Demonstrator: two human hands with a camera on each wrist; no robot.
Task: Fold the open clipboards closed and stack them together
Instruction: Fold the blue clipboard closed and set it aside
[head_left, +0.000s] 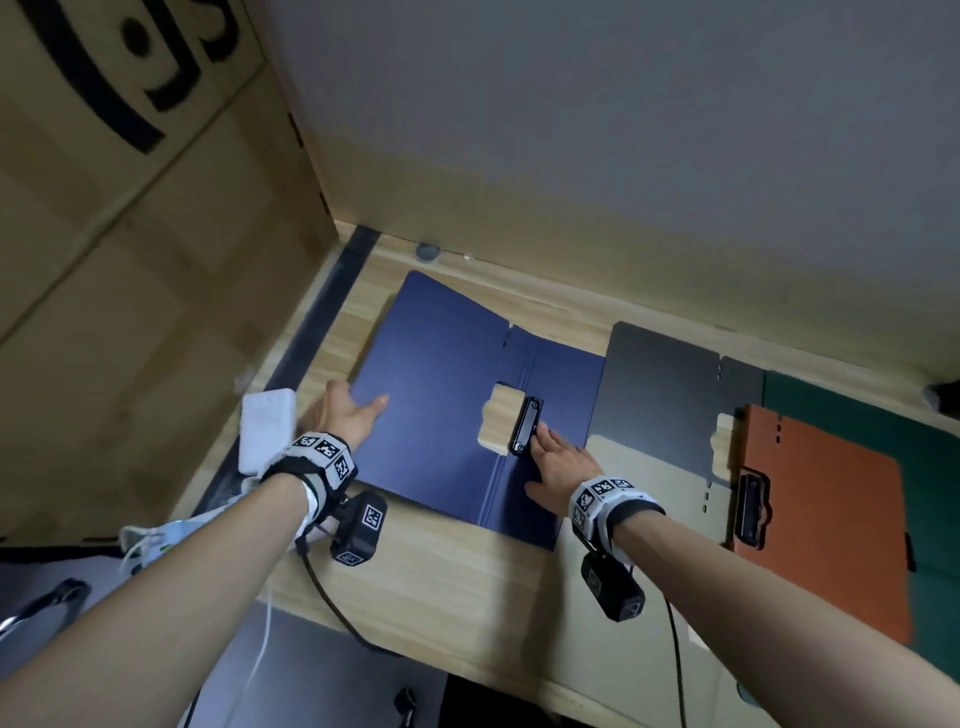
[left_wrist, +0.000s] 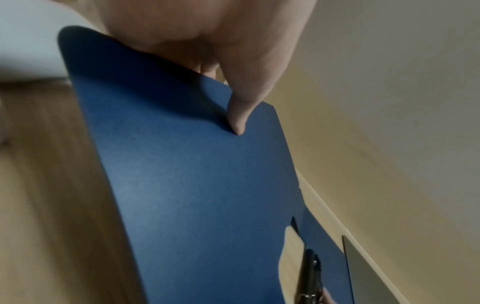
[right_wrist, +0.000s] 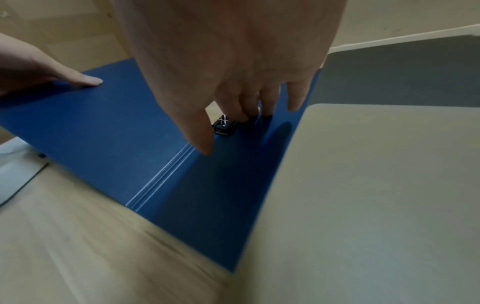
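Note:
A blue clipboard (head_left: 441, 364) lies open on the wooden table (head_left: 441, 571), its black clip (head_left: 525, 426) on the right panel beside the spine. My left hand (head_left: 363, 402) pinches the left cover's outer edge, thumb (left_wrist: 241, 107) on top and fingers underneath, and that cover (left_wrist: 182, 185) stands raised off the table. My right hand (head_left: 545, 457) presses flat on the right panel (right_wrist: 221, 195), its straight fingertips next to the clip (right_wrist: 223, 125). To the right a grey clipboard (head_left: 660, 395) lies open, and an orange clipboard (head_left: 831, 519) lies closed on a green one (head_left: 930, 467).
A white block (head_left: 267, 421) sits just left of my left hand, by a dark strip along the table's left side. A large cardboard box (head_left: 130, 234) stands on the left and a wall (head_left: 623, 156) runs behind. The table's front edge (head_left: 467, 670) is close to me.

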